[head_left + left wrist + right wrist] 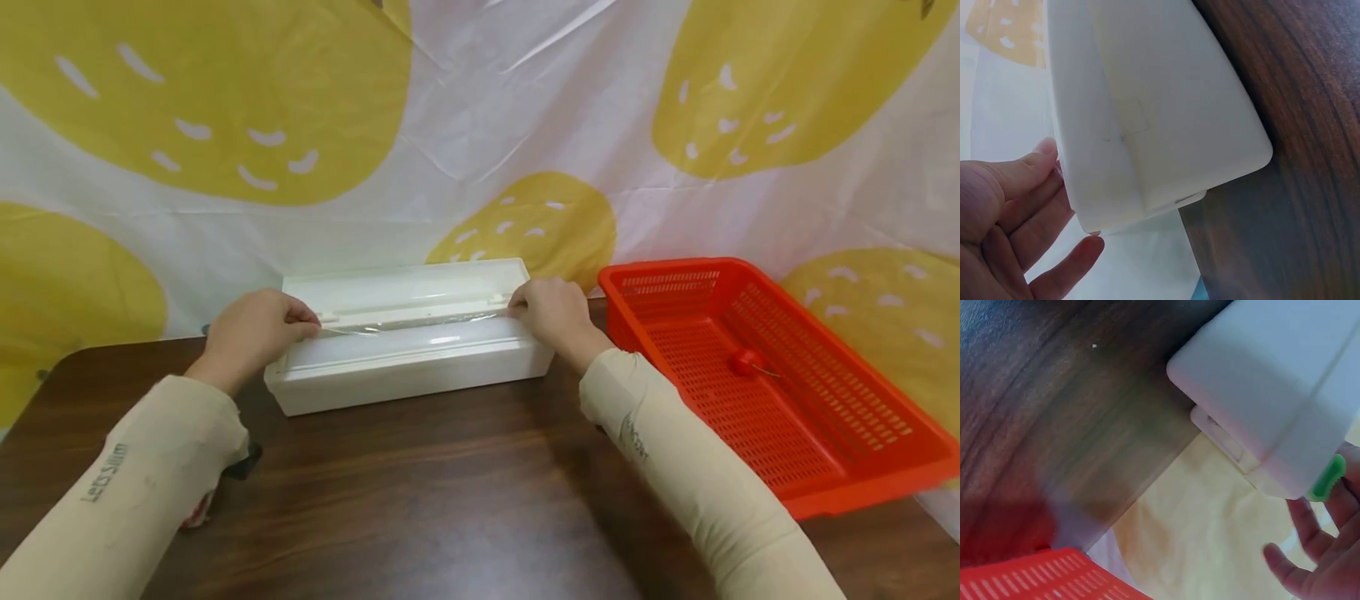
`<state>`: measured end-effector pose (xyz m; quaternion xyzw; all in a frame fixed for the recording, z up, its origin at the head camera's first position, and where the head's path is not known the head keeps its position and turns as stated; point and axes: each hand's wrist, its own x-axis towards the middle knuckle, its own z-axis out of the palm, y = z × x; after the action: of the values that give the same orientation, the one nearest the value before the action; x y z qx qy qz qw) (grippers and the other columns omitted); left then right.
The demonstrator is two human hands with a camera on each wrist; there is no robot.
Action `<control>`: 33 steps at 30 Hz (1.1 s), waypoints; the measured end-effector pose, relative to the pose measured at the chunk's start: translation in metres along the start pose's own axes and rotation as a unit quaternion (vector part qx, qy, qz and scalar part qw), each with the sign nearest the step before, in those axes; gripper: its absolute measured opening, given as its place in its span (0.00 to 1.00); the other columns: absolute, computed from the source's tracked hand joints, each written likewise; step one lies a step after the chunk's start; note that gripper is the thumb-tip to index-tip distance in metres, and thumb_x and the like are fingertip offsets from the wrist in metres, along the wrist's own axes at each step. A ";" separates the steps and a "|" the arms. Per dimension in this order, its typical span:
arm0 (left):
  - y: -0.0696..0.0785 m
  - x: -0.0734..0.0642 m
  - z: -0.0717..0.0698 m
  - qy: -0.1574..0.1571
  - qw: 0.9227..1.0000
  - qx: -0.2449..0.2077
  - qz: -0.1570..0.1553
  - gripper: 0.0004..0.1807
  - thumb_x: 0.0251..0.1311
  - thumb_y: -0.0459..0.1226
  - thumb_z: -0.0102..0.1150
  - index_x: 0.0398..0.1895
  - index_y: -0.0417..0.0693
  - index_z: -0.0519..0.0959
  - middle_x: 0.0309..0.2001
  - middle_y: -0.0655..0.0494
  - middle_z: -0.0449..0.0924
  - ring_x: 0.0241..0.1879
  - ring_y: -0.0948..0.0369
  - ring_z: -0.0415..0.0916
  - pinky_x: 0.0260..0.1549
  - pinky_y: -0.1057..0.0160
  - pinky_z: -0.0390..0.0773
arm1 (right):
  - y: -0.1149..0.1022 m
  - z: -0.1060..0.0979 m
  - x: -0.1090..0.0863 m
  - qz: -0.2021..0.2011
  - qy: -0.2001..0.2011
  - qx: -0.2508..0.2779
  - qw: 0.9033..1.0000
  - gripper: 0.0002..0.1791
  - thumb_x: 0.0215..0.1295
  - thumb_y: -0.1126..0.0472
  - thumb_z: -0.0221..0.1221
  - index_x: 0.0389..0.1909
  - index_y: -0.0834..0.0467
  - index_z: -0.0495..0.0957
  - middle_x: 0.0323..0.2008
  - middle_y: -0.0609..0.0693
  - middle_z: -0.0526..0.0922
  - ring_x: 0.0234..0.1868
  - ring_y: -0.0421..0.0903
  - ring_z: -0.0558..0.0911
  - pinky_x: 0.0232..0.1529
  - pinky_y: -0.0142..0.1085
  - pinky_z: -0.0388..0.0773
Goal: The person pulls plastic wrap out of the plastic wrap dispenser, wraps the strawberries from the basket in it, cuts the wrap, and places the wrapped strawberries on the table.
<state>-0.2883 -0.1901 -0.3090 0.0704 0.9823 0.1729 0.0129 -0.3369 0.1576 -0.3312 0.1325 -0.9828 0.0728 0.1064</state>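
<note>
From here I see the left hand (257,335) and right hand (555,317) pinch clear film (408,325) between their fingers (302,311) over the white box (420,377).

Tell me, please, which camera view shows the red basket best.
The head view: it shows the red basket almost whole, with its slotted floor and the small red object inside. The right wrist view catches only a slotted part at lower left; the left wrist view shows none of it.
</note>
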 end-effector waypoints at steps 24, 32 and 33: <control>0.009 0.009 -0.027 0.087 0.996 -0.009 0.023 0.13 0.63 0.43 0.57 0.42 0.45 0.84 0.34 0.46 0.85 0.33 0.54 0.80 0.24 0.62 0.69 | 0.008 -0.038 0.015 0.038 0.019 0.093 0.995 0.10 0.62 0.51 0.61 0.41 0.47 0.86 0.40 0.44 0.87 0.46 0.50 0.82 0.42 0.45 0.76; 0.020 0.012 -0.055 0.123 0.992 -0.014 0.030 0.13 0.63 0.43 0.57 0.41 0.45 0.84 0.33 0.46 0.86 0.30 0.55 0.79 0.23 0.63 0.66 | 0.007 -0.070 0.029 0.057 0.042 0.107 0.992 0.10 0.63 0.51 0.60 0.42 0.47 0.86 0.40 0.45 0.88 0.43 0.49 0.82 0.41 0.42 0.74; 0.021 0.012 -0.058 0.125 0.992 -0.013 0.032 0.12 0.63 0.43 0.57 0.41 0.45 0.84 0.34 0.46 0.86 0.31 0.55 0.79 0.23 0.62 0.66 | 0.007 -0.073 0.031 0.057 0.047 0.110 0.991 0.10 0.63 0.51 0.60 0.42 0.47 0.86 0.40 0.45 0.88 0.42 0.48 0.81 0.40 0.41 0.73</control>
<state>-0.3002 -0.1889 -0.2469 0.0793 0.9711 0.1938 -0.1142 -0.3539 0.1694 -0.2543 0.0836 -0.9687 0.1921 0.1331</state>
